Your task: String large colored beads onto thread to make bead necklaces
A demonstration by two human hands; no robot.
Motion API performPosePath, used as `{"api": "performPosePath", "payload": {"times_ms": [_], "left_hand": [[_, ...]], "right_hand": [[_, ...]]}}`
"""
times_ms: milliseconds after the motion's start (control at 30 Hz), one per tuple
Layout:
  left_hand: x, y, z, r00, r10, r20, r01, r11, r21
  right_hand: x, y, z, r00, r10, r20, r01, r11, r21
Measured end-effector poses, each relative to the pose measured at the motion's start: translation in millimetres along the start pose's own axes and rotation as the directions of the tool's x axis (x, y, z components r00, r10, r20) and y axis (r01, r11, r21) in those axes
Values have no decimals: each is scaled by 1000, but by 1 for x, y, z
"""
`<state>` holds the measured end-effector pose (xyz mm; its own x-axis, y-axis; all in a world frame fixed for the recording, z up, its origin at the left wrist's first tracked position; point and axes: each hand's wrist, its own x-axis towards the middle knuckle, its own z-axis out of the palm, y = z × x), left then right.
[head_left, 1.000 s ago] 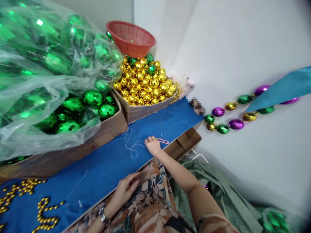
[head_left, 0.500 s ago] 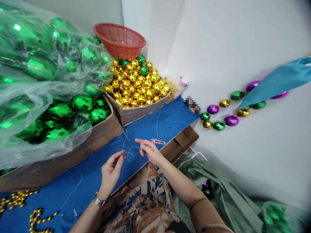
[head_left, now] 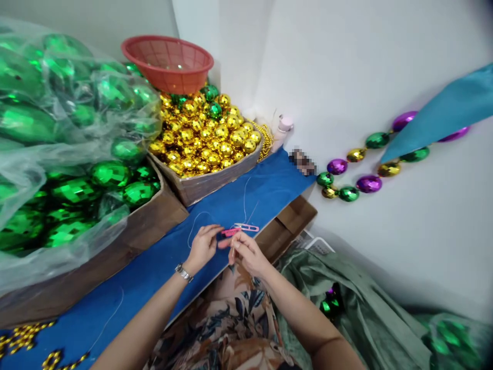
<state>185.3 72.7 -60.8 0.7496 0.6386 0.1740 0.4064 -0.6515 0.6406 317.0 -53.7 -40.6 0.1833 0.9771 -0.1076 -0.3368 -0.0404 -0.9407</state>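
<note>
My right hand [head_left: 248,253] is closed in a pinch with the fingertips together, and a thin pale thread [head_left: 233,250] shows at them. Just left of it, my left hand [head_left: 203,247] has its fingers stretched toward the right hand; its thumb is mostly hidden. A loose white thread [head_left: 192,226] curves over the blue cloth [head_left: 165,259] behind the left hand. Beyond the fingertips lie pink thread snips [head_left: 251,227], and beside them a second pink object [head_left: 230,233], partly covered by the hands.
A cardboard box [head_left: 175,205] of large green beads stands left, a box [head_left: 215,182] of gold beads behind. A red basket [head_left: 169,64] rests on the gold beads. Gold bead strings [head_left: 26,336] lie front left. A bead garland [head_left: 368,184] hangs at the right wall.
My left hand has moved right and its fingers now reach close to the right hand. The right hand has turned and drawn slightly toward me. The looped thread between the hands no longer shows.
</note>
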Motion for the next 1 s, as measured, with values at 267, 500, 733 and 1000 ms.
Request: {"api": "performPosePath", "payload": {"times_ms": [267, 500, 733, 1000], "left_hand": [[97, 34, 60, 989, -103, 107, 94, 992, 80], [127, 41, 123, 933, -299, 201, 271, 950, 156], [139, 32, 109, 925, -354, 139, 368, 925, -92], [74, 25, 8, 952, -304, 36, 275, 797, -538]], "right_hand": [[-26, 12, 11, 995, -77, 60, 97, 826, -555], [-42, 27, 2, 994, -94, 47, 100, 722, -684], [-38, 36, -13, 991, -128, 46, 118, 629, -769], [-23, 19, -18, 952, -303, 40, 221, 591, -776]]}}
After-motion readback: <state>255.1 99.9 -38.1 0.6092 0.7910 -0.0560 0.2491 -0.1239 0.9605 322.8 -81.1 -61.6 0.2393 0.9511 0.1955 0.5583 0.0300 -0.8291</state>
